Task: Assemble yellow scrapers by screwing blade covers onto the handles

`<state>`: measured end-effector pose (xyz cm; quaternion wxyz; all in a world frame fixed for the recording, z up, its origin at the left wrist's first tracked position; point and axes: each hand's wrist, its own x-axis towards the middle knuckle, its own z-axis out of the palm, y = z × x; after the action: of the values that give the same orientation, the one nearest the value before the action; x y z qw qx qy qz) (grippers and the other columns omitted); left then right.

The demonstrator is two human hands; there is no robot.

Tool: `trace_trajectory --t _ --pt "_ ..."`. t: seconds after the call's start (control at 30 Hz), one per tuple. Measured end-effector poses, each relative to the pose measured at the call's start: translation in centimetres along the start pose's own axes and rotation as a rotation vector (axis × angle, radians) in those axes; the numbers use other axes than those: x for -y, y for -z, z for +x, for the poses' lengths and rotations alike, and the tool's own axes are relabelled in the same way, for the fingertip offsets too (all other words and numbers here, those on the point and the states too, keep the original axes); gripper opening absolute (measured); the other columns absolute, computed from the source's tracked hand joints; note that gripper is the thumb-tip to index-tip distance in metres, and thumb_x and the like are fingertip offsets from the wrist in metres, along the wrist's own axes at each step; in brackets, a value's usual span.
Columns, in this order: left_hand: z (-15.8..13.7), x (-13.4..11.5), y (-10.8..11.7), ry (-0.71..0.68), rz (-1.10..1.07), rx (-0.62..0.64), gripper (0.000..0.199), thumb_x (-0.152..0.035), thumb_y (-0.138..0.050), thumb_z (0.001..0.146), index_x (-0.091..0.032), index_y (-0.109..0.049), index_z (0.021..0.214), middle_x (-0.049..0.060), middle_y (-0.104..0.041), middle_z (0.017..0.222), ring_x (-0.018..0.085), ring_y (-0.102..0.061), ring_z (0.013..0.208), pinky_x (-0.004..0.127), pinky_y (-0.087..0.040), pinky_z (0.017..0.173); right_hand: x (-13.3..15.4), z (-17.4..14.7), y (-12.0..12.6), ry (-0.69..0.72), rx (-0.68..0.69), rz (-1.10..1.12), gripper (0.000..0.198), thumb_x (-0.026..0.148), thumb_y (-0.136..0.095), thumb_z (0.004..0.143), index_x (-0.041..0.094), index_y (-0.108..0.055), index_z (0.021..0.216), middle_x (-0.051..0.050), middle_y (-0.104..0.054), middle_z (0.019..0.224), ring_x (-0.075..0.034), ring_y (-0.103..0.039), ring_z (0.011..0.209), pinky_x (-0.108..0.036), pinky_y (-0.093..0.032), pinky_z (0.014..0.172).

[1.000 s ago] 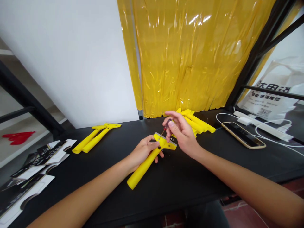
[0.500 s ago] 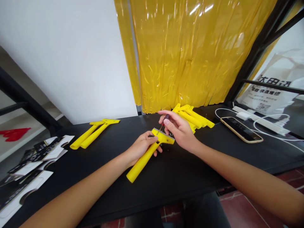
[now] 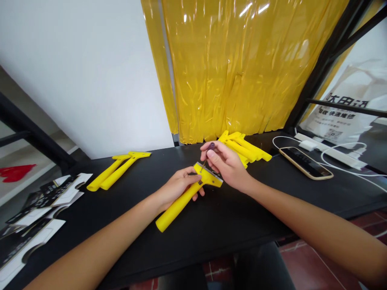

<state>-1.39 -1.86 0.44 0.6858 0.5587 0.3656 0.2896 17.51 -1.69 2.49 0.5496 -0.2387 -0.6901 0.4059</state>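
My left hand (image 3: 178, 185) is closed around the neck of a yellow scraper (image 3: 177, 211), its thumb on the flat head. The scraper's round handle slants toward me, and a metal strip runs along the head's far edge. In my right hand (image 3: 228, 165) is a small screwdriver (image 3: 212, 146) with a dark handle, pinched between thumb and fingers. Its thin shaft points down at a screw on the left part of the scraper head. Whether the tip sits in the screw is too small to tell.
Two yellow scrapers (image 3: 119, 171) lie to the left, and a pile of several more (image 3: 244, 149) lies behind my right hand. A phone (image 3: 305, 163), white cables and a power strip (image 3: 332, 151) are at the right. Printed cards (image 3: 45, 225) are stacked at the left edge.
The right fingers have shifted around the screwdriver handle, and the index finger is more curled. The scraper's handle end has swung slightly left. Both hands keep their hold.
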Motion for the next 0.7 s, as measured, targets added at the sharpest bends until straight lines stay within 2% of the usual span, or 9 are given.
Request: trace_trajectory --t 0.13,0.2,0.3,0.4,0.47,0.57,0.63,0.7 --pt "-0.4 -1.1 0.5 -0.059 -0.027 -0.028 0.027 -0.032 -0.068 0.088 -0.016 -0.055 0.106 0.007 -0.070 0.074 0.015 -0.064 0.057 0.022 -0.045 0.047 0.5 0.6 1.2 0.142 -0.272 -0.127 0.024 0.042 -0.046 0.103 0.023 -0.058 0.112 0.000 -0.056 0.079 -0.014 -0.051 0.068 -0.030 -0.045 0.065" --pt "-0.6 -1.8 0.9 -0.103 -0.014 -0.046 0.028 -0.034 -0.068 0.089 -0.017 -0.055 0.107 0.006 -0.070 0.073 0.015 -0.064 0.055 0.022 -0.045 0.048 0.4 1.0 2.1 0.217 -0.352 -0.248 0.023 0.041 -0.047 0.102 0.024 -0.057 0.113 -0.001 -0.055 0.083 -0.015 -0.054 0.073 -0.033 -0.047 0.071" --pt "-0.9 -2.7 1.4 -0.177 0.038 -0.088 0.025 -0.035 -0.063 0.092 -0.018 -0.055 0.108 0.005 -0.070 0.070 0.012 -0.059 0.048 0.022 -0.045 0.049 -0.1 1.5 3.1 0.272 -0.347 -0.419 0.021 0.039 -0.048 0.101 0.025 -0.057 0.114 -0.005 -0.059 0.100 -0.019 -0.058 0.088 -0.037 -0.048 0.081" --pt "-1.1 -3.2 1.8 -0.311 0.172 -0.192 0.020 -0.034 -0.062 0.093 -0.018 -0.054 0.104 0.003 -0.069 0.071 0.013 -0.062 0.053 0.023 -0.047 0.049 -0.9 1.8 3.6 0.238 -0.308 -0.496 0.019 0.037 -0.049 0.101 0.024 -0.057 0.112 -0.006 -0.060 0.105 -0.021 -0.059 0.096 -0.040 -0.048 0.086" --pt "-1.2 -3.0 2.0 -0.445 0.393 -0.275 0.017 -0.033 -0.059 0.095 -0.019 -0.054 0.103 0.002 -0.068 0.074 0.015 -0.066 0.060 0.023 -0.049 0.050 -1.0 1.9 3.5 0.205 -0.284 -0.524 0.019 0.035 -0.049 0.100 0.023 -0.057 0.112 -0.006 -0.061 0.103 -0.021 -0.059 0.093 -0.039 -0.048 0.083" --pt "-1.2 -2.0 2.5 -0.649 0.977 -0.357 0.015 -0.027 -0.053 0.098 -0.020 -0.057 0.111 0.006 -0.072 0.093 0.019 -0.071 0.083 0.029 -0.056 0.066 -0.7 1.8 3.4 0.201 -0.204 -0.587 0.017 0.033 -0.049 0.099 0.022 -0.059 0.108 -0.006 -0.060 0.099 -0.019 -0.058 0.085 -0.037 -0.048 0.077" --pt "-1.1 -1.1 2.7 -0.786 1.411 -0.296 0.025 -0.017 -0.049 0.097 -0.019 -0.057 0.121 0.011 -0.069 0.119 0.024 -0.068 0.104 0.037 -0.057 0.083 -0.3 1.6 3.3 0.201 -0.035 -0.626 0.018 0.035 -0.053 0.097 0.022 -0.060 0.106 -0.006 -0.060 0.101 -0.018 -0.058 0.084 -0.035 -0.049 0.074" --pt "-0.9 -0.3 2.9 -0.834 1.725 -0.178 0.034 -0.008 -0.047 0.094 -0.019 -0.057 0.125 0.014 -0.064 0.131 0.026 -0.067 0.108 0.040 -0.057 0.085 -0.3 1.4 3.3 0.182 0.197 -0.671 0.029 0.044 -0.063 0.090 0.024 -0.060 0.111 -0.007 -0.060 0.110 -0.019 -0.060 0.089 -0.035 -0.051 0.077"
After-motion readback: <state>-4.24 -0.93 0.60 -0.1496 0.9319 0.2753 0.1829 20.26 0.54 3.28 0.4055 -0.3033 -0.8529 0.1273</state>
